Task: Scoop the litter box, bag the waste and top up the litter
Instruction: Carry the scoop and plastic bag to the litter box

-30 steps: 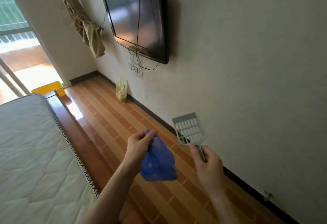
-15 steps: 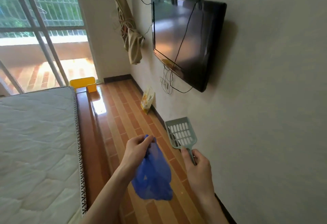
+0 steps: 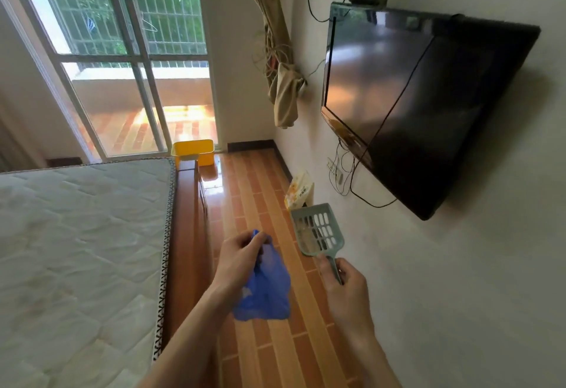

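1. Your left hand (image 3: pixel 237 260) pinches the top of the blue bag (image 3: pixel 266 288) between curled fingers and thumb, and your right hand (image 3: pixel 347 291) is curled round the handle of the grey-green scoop (image 3: pixel 317 230); both are held up in front of you above the floor.
2. You have the white wall (image 3: pixel 444 265) close on your right, running the length of the room.
3. You have the bare quilted mattress (image 3: pixel 76 240) on your left, sitting on a wooden bed frame (image 3: pixel 185 234) whose edge runs alongside the strip of floor.
4. You can see the sliding glass door (image 3: pixel 128 60) at the far end, with a barred balcony and greenery behind it.
5. Your wooden-patterned floor (image 3: pixel 260 179) runs between the bed frame and the wall.
6. You have a dark flat television (image 3: pixel 413 106) mounted on the wall, cables hanging below it and a small box on its top edge.
7. A beige curtain (image 3: pixel 278 60) hangs tied in the far corner.
8. The yellow litter box (image 3: pixel 194 152) stands on the floor by the door, at the foot of the bed.
9. The bag hangs limp and crumpled from your left fingers, just beside the scoop but apart from it.
10. The scoop's slotted head points up and away from you.
11. A yellow and white litter pack (image 3: pixel 298 188) leans against the wall's skirting, beyond the scoop.
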Motion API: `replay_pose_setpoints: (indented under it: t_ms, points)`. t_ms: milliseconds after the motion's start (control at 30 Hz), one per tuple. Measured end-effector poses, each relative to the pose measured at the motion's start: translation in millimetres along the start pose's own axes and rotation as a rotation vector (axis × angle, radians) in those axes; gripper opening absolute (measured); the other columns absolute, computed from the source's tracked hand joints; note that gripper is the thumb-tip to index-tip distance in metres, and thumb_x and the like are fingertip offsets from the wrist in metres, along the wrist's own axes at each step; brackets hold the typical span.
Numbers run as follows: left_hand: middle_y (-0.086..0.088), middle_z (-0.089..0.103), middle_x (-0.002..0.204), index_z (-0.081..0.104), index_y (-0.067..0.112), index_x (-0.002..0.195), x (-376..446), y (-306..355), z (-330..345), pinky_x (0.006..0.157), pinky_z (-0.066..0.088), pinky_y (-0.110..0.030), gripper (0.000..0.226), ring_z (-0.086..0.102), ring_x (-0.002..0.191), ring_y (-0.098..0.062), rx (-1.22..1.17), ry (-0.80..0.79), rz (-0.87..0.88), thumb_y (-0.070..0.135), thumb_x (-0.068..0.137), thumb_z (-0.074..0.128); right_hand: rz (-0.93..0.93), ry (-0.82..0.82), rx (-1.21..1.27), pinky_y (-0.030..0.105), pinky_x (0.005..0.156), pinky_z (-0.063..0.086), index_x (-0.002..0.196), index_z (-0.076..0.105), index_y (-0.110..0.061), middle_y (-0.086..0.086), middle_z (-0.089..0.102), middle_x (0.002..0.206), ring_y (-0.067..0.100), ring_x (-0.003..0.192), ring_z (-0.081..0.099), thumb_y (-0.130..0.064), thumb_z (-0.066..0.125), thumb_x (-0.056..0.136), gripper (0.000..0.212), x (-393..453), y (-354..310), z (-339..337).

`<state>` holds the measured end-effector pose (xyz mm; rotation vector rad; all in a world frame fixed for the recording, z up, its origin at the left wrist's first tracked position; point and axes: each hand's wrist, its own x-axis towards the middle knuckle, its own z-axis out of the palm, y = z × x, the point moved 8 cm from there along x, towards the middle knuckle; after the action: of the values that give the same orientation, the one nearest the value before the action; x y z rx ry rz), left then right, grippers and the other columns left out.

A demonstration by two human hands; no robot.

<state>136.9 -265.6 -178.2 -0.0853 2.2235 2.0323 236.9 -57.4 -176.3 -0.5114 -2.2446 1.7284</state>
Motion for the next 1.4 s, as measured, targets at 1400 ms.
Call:
replay_pose_setpoints:
  t_ms: [1400]
  points:
    - [0.003, 0.057, 0.063, 0.080, 0.016, 0.083, 694, 47, -117, 0.062, 0.040, -0.021, 0.027, 0.052, 0.061, -0.007, -0.061, 0.280, -0.078, 0.027, 0.102, 0.064, 0.039, -0.218, -0.013, 0.018, 0.051, 0.034, 0.078, 0.066, -0.011, -0.006, 0.052, 0.055, 0.007, 0.053, 0.043, -0.039, 0.062, 0.097, 0.034, 660, -40, 370]
